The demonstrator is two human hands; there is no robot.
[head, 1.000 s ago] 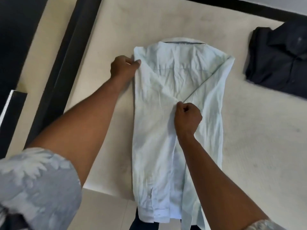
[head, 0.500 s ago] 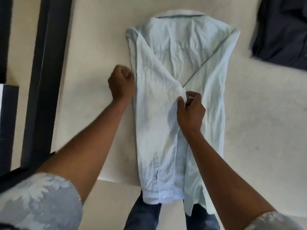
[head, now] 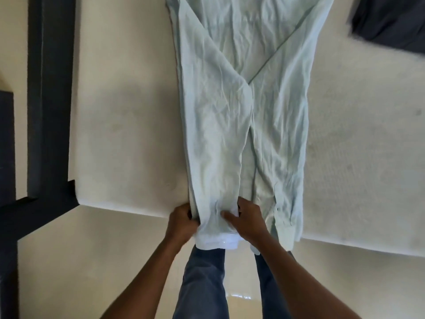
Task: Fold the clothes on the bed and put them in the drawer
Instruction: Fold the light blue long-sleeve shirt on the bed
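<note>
I see two garments on the bed (head: 128,139): my left hand (head: 182,223) and right hand (head: 247,223) have fingers clamped on the pale shirt (head: 232,125); one dark shirt (head: 391,21) lies far right.

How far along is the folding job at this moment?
Early. Done: the pale mint cotton shirt lies on the cream mattress, both sides folded inward. In hand: the left hand and right hand grip its hem at the bed edge. Left: folding it lengthwise, the dark navy garment, and the drawer, which is out of view.
</note>
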